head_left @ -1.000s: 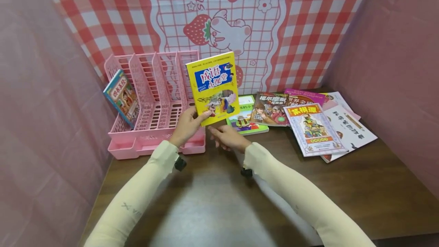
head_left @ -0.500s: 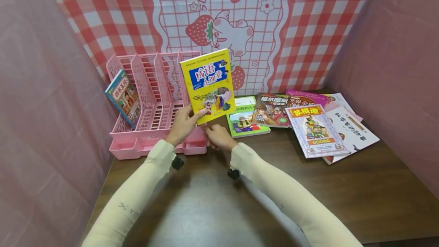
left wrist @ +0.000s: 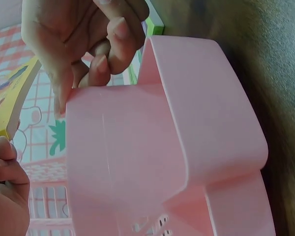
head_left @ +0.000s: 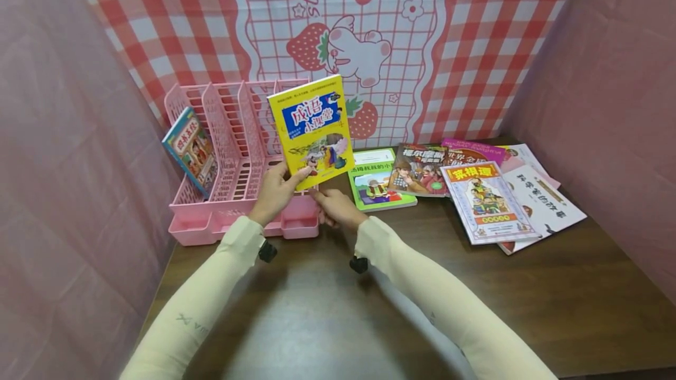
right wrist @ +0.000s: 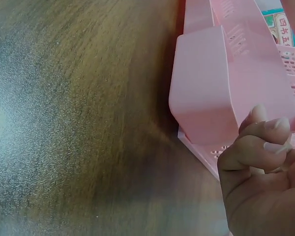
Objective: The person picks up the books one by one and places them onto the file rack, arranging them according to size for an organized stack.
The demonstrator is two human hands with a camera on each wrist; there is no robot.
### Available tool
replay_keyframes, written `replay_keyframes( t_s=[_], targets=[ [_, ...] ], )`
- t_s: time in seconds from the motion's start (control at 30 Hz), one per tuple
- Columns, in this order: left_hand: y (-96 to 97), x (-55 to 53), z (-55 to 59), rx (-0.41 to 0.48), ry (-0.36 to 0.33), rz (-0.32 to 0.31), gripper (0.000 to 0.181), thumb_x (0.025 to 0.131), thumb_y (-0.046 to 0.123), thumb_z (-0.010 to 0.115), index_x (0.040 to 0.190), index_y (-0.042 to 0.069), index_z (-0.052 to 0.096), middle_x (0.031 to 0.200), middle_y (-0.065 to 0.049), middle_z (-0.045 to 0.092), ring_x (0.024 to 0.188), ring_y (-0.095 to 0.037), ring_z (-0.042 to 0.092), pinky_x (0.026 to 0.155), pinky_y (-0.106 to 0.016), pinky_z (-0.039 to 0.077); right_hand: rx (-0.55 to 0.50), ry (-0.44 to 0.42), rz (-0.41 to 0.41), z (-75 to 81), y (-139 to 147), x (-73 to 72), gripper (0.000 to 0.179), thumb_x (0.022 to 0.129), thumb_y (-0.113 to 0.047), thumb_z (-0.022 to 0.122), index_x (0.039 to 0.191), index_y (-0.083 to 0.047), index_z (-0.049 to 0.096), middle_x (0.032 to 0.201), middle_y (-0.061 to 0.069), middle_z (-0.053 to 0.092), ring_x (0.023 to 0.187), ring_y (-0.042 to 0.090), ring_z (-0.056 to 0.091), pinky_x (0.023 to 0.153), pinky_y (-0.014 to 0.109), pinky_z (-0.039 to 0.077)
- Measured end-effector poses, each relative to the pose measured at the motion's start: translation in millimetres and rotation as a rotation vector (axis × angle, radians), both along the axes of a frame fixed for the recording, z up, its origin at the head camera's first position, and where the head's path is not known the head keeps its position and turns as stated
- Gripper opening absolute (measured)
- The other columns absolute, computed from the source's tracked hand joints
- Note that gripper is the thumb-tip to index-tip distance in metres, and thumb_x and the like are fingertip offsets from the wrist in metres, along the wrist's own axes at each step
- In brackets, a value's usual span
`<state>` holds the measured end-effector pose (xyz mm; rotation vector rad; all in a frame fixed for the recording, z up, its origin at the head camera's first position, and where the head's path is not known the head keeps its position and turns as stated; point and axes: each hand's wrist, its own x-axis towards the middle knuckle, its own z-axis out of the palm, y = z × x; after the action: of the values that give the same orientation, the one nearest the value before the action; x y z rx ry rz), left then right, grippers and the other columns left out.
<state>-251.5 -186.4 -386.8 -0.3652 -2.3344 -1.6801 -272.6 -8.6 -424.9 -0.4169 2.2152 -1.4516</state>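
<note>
My left hand [head_left: 274, 192] pinches a yellow paperback book [head_left: 311, 133] by its lower left corner, thumb on the front cover. The book is held upright, slightly tilted, before the right end of a pink book rack [head_left: 253, 207]. At the rack's front right corner my right hand [head_left: 338, 207] pinches the edge of the front wall [left wrist: 118, 128] with thumb and curled fingers. In the right wrist view those fingers [right wrist: 255, 150] bend close by the small front bin [right wrist: 201, 83]. A blue-edged book [head_left: 192, 151] leans in the rack's leftmost compartment.
Right of the rack a green book [head_left: 382, 186] lies flat on the wooden table [head_left: 338, 321]. Beyond it several books overlap, among them a brown one [head_left: 417, 172], a lilac-bordered one [head_left: 488, 204] and a white one [head_left: 549, 207]. Pink curtains [head_left: 607, 104] flank the table.
The left hand has carried the yellow book leftward, in front of the rack's right end. My right hand has moved left from beside the rack onto its front right corner.
</note>
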Motion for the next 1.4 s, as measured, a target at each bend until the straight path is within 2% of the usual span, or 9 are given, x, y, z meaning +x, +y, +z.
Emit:
replay_keyframes(
  t_s=[0.13,0.2,0.3,0.4,0.5,0.6,0.77,1.07,1.4],
  targets=[
    [-3.3,-0.8,-1.0,-0.002,0.011,0.028,0.041,0.101,0.036,0.067,0.128,0.005,0.068,0.110,-0.012,0.074,0.079,-0.021,0.065,0.060,-0.025,0.052,-0.007,-0.016,-0.004,2.6,1,1.3,0.066,0.108,-0.055,0.041,0.113,0.008,0.059,0.064,0.004,0.058,0.045,0.011,0.044,0.043,0.025,0.036],
    [-5.6,-0.6,-1.5,-0.006,0.015,0.051,0.041,0.101,0.037,0.068,0.126,0.004,0.069,0.106,-0.014,0.074,0.073,-0.022,0.060,0.055,-0.025,0.047,-0.008,-0.017,-0.005,3.2,0,1.7,0.061,0.109,-0.050,0.042,0.113,0.009,0.058,0.066,0.006,0.059,0.045,0.011,0.044,0.044,0.025,0.036],
    [-9.5,-0.1,-2.4,-0.004,0.004,0.062,0.042,0.101,0.038,0.067,0.127,0.005,0.068,0.108,-0.013,0.074,0.074,-0.021,0.062,0.056,-0.025,0.049,-0.011,-0.026,-0.002,3.2,-1,1.7,0.055,0.111,-0.046,0.041,0.112,0.008,0.057,0.070,0.011,0.061,0.045,0.010,0.044,0.044,0.025,0.036],
    [-13.9,0.7,-3.6,-0.006,-0.013,0.064,0.043,0.101,0.039,0.066,0.129,0.006,0.068,0.112,-0.012,0.074,0.079,-0.022,0.064,0.065,-0.036,0.056,-0.014,-0.039,-0.002,3.5,0,2.2,0.051,0.111,-0.043,0.040,0.110,0.006,0.056,0.073,0.015,0.062,0.046,0.011,0.045,0.045,0.026,0.036],
    [-20.2,2.2,-4.5,-0.009,-0.022,0.071,0.045,0.102,0.041,0.065,0.130,0.007,0.067,0.115,-0.011,0.074,0.083,-0.023,0.065,0.072,-0.050,0.057,-0.011,-0.035,0.002,4.6,-1,2.0,0.049,0.112,-0.042,0.039,0.106,0.004,0.057,0.072,0.014,0.062,0.046,0.011,0.045,0.045,0.027,0.036],
    [-26.7,4.6,-5.3,-0.022,-0.022,0.083,0.046,0.102,0.043,0.065,0.131,0.008,0.067,0.117,-0.010,0.073,0.085,-0.025,0.066,0.074,-0.053,0.058,-0.007,-0.026,0.004,4.9,-2,1.9,0.047,0.112,-0.042,0.038,0.102,0.000,0.057,0.070,0.012,0.061,0.046,0.011,0.045,0.044,0.026,0.036],
    [-37.3,8.3,-8.2,-0.048,-0.034,0.121,0.047,0.102,0.043,0.064,0.134,0.009,0.065,0.119,-0.011,0.073,0.088,-0.026,0.067,0.074,-0.043,0.059,-0.007,-0.014,0.005,3.1,-3,2.1,0.047,0.112,-0.044,0.038,0.099,-0.003,0.056,0.069,0.011,0.060,0.046,0.011,0.045,0.043,0.026,0.036],
    [-47.2,13.0,-7.5,-0.037,-0.076,0.183,0.051,0.100,0.046,0.065,0.135,0.009,0.064,0.124,-0.012,0.071,0.095,-0.028,0.069,0.071,-0.030,0.058,0.007,-0.003,0.002,0.7,-3,1.5,0.053,0.112,-0.045,0.037,0.104,0.003,0.056,0.065,0.006,0.059,0.045,0.011,0.045,0.043,0.026,0.037],
    [-61.2,14.6,-10.8,-0.022,-0.047,0.230,0.047,0.102,0.039,0.064,0.132,0.004,0.064,0.119,-0.018,0.072,0.087,-0.025,0.067,0.065,-0.030,0.058,0.005,-0.003,0.003,3.7,-3,4.9,0.056,0.112,-0.044,0.038,0.108,0.009,0.054,0.063,0.006,0.058,0.044,0.009,0.044,0.045,0.028,0.036]
  ],
)
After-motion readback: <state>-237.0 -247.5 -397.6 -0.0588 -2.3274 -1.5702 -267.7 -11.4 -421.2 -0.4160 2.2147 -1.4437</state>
